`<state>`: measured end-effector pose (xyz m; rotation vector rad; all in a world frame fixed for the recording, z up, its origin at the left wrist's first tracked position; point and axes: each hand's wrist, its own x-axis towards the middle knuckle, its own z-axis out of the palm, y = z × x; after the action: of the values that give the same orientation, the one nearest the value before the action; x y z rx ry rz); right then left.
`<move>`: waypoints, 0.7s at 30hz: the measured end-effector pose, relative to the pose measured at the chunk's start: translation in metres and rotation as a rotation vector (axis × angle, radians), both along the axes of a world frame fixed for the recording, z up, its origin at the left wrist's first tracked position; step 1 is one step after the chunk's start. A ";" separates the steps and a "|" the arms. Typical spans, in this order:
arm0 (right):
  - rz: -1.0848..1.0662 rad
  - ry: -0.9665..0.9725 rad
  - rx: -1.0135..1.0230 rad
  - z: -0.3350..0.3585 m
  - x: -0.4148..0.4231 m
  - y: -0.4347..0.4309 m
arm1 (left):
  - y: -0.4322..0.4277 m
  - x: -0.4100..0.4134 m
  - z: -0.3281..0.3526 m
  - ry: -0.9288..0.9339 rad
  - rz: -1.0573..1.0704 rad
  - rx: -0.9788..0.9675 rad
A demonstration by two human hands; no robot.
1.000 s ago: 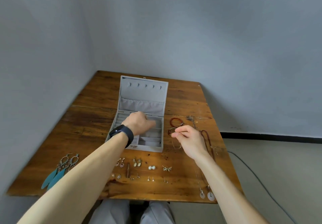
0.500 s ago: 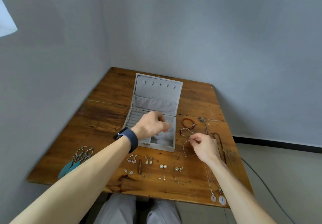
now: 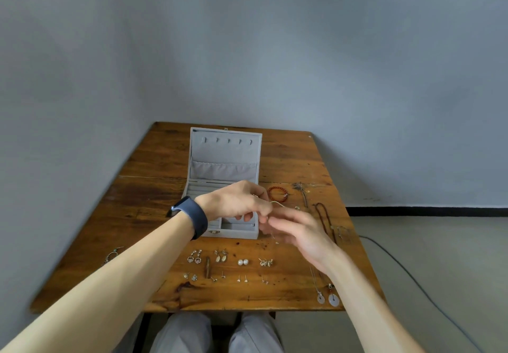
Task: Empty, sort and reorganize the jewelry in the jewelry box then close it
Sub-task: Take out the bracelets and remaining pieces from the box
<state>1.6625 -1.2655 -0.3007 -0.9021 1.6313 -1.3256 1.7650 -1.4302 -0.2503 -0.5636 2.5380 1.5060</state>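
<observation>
box: the grey jewelry box [image 3: 236,233] is sitting open around the middle of the wooden table [image 3: 154,215], with its lid [image 3: 225,150] standing up at the back and showing a row of little hooks and a pocket.

left hand: your left hand [image 3: 236,201] is hovering over the right front part of the box with its fingers curled in, pinching a thin hoop [image 3: 277,203] that's poking out toward the right.

right hand: your right hand [image 3: 305,237] is sitting just off the box's front right corner, right up against the left one. It's blurry, but the fingers are looking stretched out and loose. Can't tell if they're actually touching the hoop.

watch: you're wearing a dark watch [image 3: 196,216] on the left wrist.

right of the box: a red bead bracelet [image 3: 277,193] is lying just beside the box, and a dark bead necklace [image 3: 324,218] is stretching along the table further right.

in front of the box: earrings [image 3: 220,256] are lying in pairs in two rows, including a pair of pearl studs [image 3: 243,262].

near right corner: two pale disc pendants [image 3: 333,300] are lying by the table edge, their chains running up under your right arm.

floor: a dark cable [image 3: 406,270] is trailing off to the right.
</observation>
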 end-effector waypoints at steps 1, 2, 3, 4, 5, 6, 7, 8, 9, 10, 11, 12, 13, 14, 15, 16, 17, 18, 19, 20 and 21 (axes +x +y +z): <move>-0.009 0.009 -0.001 0.000 0.001 0.005 | 0.003 0.001 0.002 -0.009 -0.015 -0.006; -0.013 0.016 -0.007 -0.001 0.001 0.010 | 0.006 0.001 0.003 -0.020 -0.026 -0.011; -0.013 0.019 -0.013 -0.002 0.001 0.014 | 0.009 0.002 0.004 -0.029 -0.038 -0.019; -0.013 0.020 -0.019 -0.002 0.002 0.019 | 0.012 0.003 0.005 -0.039 -0.052 -0.034; -0.017 0.026 -0.023 -0.002 0.003 0.023 | 0.015 0.004 0.006 -0.049 -0.061 -0.056; -0.028 0.042 -0.018 -0.002 0.003 0.027 | 0.019 0.005 0.005 -0.053 -0.064 -0.081; -0.037 0.068 -0.006 -0.002 0.005 0.031 | 0.022 0.006 0.004 -0.047 -0.057 -0.101; -0.040 0.095 0.009 -0.003 0.006 0.036 | 0.026 0.008 0.002 -0.034 -0.041 -0.108; -0.033 0.116 0.026 -0.004 0.008 0.042 | 0.029 0.009 -0.001 -0.012 -0.017 -0.098; -0.019 0.130 0.042 -0.006 0.010 0.047 | 0.033 0.011 -0.004 0.012 0.009 -0.069; -0.004 0.137 0.060 -0.009 0.012 0.053 | 0.036 0.014 -0.008 0.032 0.043 -0.021; 0.001 0.137 0.076 -0.012 0.013 0.058 | 0.038 0.015 -0.014 0.049 0.083 0.043; -0.008 0.131 0.090 -0.016 0.013 0.064 | 0.041 0.018 -0.019 0.066 0.122 0.110; -0.030 0.118 0.100 -0.020 0.013 0.069 | 0.044 0.020 -0.026 0.074 0.152 0.164; -0.057 0.103 0.105 -0.024 0.014 0.074 | 0.047 0.021 -0.032 0.073 0.178 0.190; -0.087 0.092 0.109 -0.029 0.013 0.079 | 0.050 0.023 -0.040 0.060 0.196 0.193; -0.116 0.093 0.118 -0.034 0.013 0.083 | 0.055 0.025 -0.046 0.041 0.211 0.189; -0.142 0.112 0.135 -0.039 0.012 0.087 | 0.059 0.025 -0.053 0.022 0.224 0.190; -0.168 0.143 0.155 -0.045 0.011 0.091 | 0.063 0.025 -0.059 0.010 0.243 0.200; -0.199 0.179 0.172 -0.050 0.009 0.094 | 0.067 0.024 -0.064 0.007 0.263 0.210; -0.235 0.219 0.184 -0.055 0.007 0.096 | 0.070 0.023 -0.068 0.008 0.283 0.217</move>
<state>1.6694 -1.1693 -0.3560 -0.7846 2.0445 -1.2385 1.7878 -1.3600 -0.3186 -0.9146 2.3334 1.8479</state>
